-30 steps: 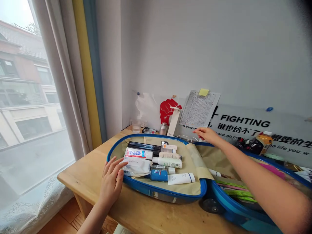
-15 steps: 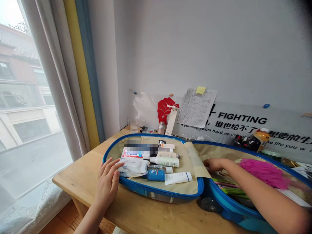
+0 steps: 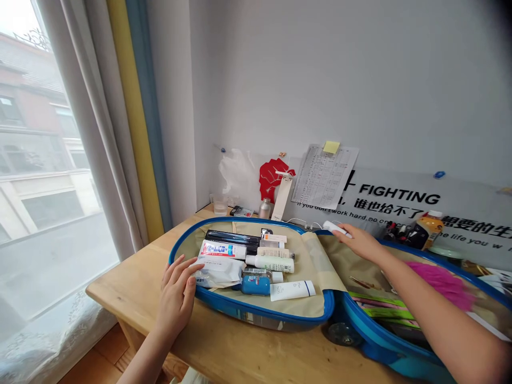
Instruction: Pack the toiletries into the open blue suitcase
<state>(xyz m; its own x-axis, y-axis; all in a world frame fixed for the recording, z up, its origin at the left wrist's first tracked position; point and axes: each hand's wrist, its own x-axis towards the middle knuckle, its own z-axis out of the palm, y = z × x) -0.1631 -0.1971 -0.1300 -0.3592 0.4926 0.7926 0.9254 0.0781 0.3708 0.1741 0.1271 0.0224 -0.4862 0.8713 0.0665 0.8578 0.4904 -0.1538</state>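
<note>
A blue suitcase [image 3: 266, 314] lies open on the table. My right hand [image 3: 352, 239] is raised over its right half, the fingers closed around one end of a small white cylindrical tube [image 3: 333, 227]. My left hand [image 3: 179, 288] rests on the left rim, fingers stretched and touching a white wipes pack [image 3: 220, 272]. In the left half also lie a toothpaste tube [image 3: 222, 249], a dark long case [image 3: 232, 238], a blue bottle [image 3: 256, 285], a white-green bottle [image 3: 272, 263] and a white squeeze tube [image 3: 293, 290]. A pink bath puff [image 3: 438, 280] sits in the right half, partly behind my forearm.
Along the wall stand a glass [image 3: 220, 206], a silver bottle [image 3: 264, 208], a tall white box [image 3: 282, 198] and an orange bottle [image 3: 430, 226]. White cables run behind the suitcase. Green packets [image 3: 384, 308] lie in its right half. A curtained window is on the left.
My right hand has risen from inside the right half, moving up and away with the white tube now in its fingers. My left hand stays on the rim.
</note>
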